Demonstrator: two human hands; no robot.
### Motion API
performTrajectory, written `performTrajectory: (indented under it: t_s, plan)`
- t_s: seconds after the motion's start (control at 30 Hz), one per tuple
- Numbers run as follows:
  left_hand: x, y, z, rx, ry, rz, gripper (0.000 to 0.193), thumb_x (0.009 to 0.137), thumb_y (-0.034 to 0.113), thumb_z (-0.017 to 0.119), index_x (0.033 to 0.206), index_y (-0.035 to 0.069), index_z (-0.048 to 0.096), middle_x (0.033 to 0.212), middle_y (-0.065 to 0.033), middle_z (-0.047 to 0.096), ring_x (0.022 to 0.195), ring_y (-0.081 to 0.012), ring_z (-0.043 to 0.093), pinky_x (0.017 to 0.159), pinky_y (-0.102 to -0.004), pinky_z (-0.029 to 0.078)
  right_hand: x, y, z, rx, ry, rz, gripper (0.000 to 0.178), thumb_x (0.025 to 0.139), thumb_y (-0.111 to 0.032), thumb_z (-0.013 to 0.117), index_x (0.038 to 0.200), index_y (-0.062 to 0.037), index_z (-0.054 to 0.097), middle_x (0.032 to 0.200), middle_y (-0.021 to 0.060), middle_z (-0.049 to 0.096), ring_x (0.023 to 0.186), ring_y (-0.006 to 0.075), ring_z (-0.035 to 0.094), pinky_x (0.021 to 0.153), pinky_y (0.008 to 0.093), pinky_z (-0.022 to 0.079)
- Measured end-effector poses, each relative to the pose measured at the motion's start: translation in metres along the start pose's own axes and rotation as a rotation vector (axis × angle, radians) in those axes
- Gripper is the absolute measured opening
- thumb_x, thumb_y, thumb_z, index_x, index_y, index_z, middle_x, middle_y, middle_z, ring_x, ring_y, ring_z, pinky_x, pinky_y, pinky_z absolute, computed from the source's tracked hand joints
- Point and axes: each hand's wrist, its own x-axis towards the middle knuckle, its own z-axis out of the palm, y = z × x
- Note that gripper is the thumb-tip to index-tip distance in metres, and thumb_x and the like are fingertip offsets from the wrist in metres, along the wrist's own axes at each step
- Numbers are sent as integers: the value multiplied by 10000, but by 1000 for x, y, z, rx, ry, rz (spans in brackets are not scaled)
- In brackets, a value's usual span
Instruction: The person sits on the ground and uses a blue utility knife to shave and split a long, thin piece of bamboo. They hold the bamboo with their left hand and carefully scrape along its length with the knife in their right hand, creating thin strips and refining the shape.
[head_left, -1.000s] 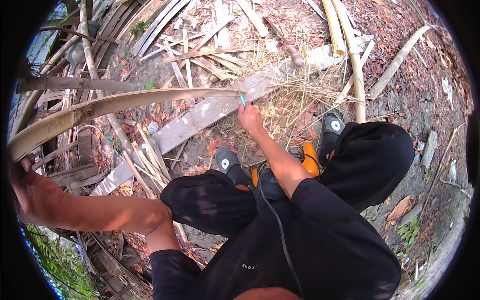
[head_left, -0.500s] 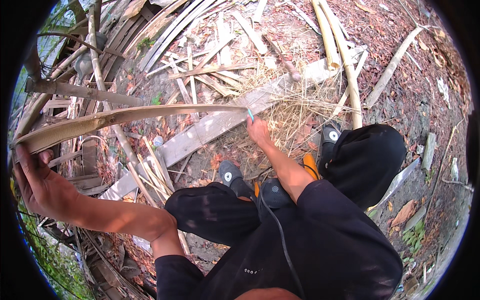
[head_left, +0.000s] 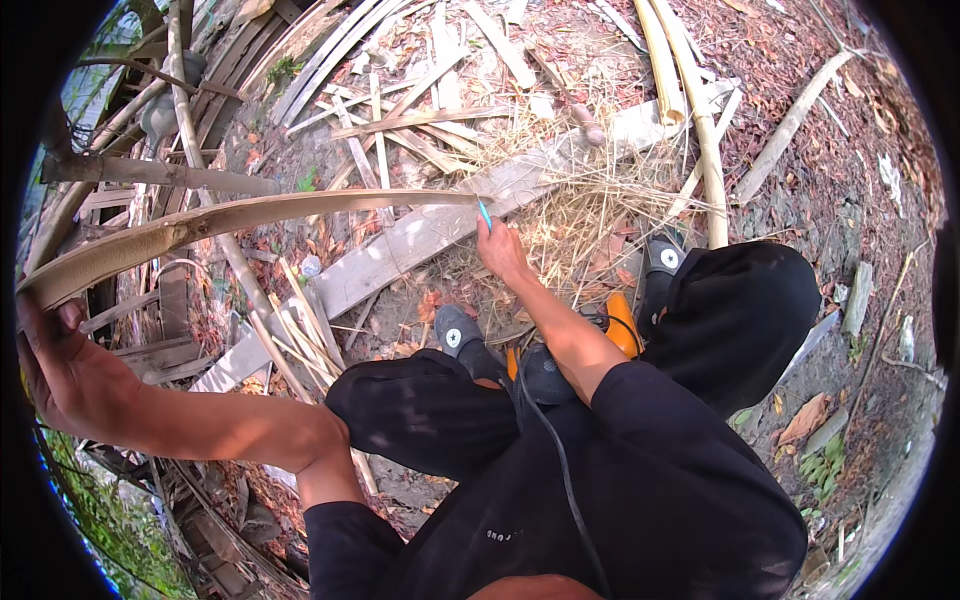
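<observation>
We see a long split-bamboo strip (head_left: pixel 260 212) held up in a gentle arc, from the far left of the view to a narrow tip near the middle, above the ground and over a grey plank (head_left: pixel 380 265). A node shows as a bump along its left part. At its broad end, our left hand (head_left: pixel 60 360) reaches up from below, fingers extended against the strip and thumb set apart; the dark rim and the strip hide the fingertips, so we cannot tell whether they pinch it. At the narrow tip, our right hand (head_left: pixel 503 252) has its fingers closed around a slim light-blue tool (head_left: pixel 485 214), whose upper end meets the strip; it is too small for us to tell whether it is a pen or a blade.

The plank lies slantwise on the ground, with straw-like shavings (head_left: pixel 590 210) heaped around its right part and a rounded wooden handle (head_left: pixel 587 128) resting near them. Beyond, we find loose flat slats (head_left: pixel 420 120) crossing one another, and a pale bamboo pole (head_left: pixel 712 170) to the right. Between our grey slip-on shoes (head_left: pixel 457 330) sits an orange-and-black object (head_left: pixel 622 322), partly hidden behind our right forearm. A dark cable (head_left: pixel 560 450) runs down over our black shirt (head_left: pixel 640 500).
</observation>
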Motion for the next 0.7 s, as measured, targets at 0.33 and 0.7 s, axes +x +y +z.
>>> performTrajectory:
  t_s: [0.33, 0.7]
  plan:
    - [-7, 15, 14, -135, -41, -16, 289, 945, 91, 524, 1102, -143, 590, 1038, -201, 635, 825, -191, 591, 613, -255, 430, 14, 65, -6, -202, -27, 128, 565, 953, -464, 367, 1048, 33, 620, 1039, 353, 589, 1021, 466, 578, 928, 500, 451]
    - [-5, 10, 16, -103, 11, -21, 276, 930, 74, 551, 1102, -139, 583, 1024, -187, 635, 832, -194, 600, 601, -268, 451, 13, 72, 12, -178, 7, 180, 597, 962, -476, 336, 1123, 41, 588, 994, 331, 614, 1005, 470, 586, 899, 507, 462]
